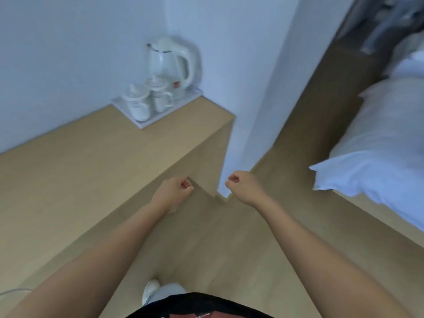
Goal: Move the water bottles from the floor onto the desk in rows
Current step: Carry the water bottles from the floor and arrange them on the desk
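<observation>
No water bottles show anywhere in this view, neither on the floor (pixel 229 249) nor on the desk (pixel 80 175). Both arms reach forward, bare to the elbow. The left hand (pixel 175 191) has its fingers curled in on the palm, the grip closed on nothing, hovering at the near edge of the desk. The right hand (pixel 242 183) is curled the same way, its grip also holding nothing, out over the floor just beside the desk's end panel and the white wall corner (pixel 247 111). The two fists are near each other but apart.

Beyond the left hand, well away at the far corner of the desk, a white tray (pixel 146 123) carries a white electric kettle (pixel 172 65) and two white lidded cups (pixel 137 104) standing just in front of it. To the right of the right hand lies a bed with white bedding (pixel 378 145). Below the arms, a white shoe (pixel 150 291) rests on the wooden floor.
</observation>
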Action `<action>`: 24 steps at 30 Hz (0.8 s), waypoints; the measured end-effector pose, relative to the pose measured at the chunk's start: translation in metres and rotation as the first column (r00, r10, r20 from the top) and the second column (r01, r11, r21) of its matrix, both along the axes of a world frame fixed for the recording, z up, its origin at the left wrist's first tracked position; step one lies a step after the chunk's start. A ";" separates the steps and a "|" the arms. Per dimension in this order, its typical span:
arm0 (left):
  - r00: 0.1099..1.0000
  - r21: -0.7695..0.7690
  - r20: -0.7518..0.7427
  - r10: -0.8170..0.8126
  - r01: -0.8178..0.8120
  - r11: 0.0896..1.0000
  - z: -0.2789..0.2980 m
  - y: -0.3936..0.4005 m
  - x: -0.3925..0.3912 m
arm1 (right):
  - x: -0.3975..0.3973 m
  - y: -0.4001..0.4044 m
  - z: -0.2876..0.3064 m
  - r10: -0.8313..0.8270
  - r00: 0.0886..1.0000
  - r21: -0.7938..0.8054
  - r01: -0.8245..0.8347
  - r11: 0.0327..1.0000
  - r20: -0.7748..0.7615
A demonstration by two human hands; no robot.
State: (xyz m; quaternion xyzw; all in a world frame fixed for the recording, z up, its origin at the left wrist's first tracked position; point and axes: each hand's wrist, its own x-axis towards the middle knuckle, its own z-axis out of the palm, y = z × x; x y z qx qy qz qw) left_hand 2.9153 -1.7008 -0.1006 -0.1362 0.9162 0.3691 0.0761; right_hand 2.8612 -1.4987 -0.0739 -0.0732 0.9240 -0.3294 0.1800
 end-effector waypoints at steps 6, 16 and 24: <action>0.972 0.017 0.017 -0.234 0.234 0.972 0.003 0.091 -0.083 | -0.029 0.091 -0.004 -0.215 0.977 0.054 0.215 0.975 0.001; 0.872 -0.006 0.096 -0.479 0.482 0.876 -0.015 0.211 -0.232 | -0.122 0.204 -0.028 -0.422 0.904 0.119 0.413 0.903 0.066; 0.812 -0.054 0.120 -0.572 0.580 0.813 -0.026 0.280 -0.360 | -0.223 0.261 -0.032 -0.502 0.854 0.138 0.485 0.863 0.137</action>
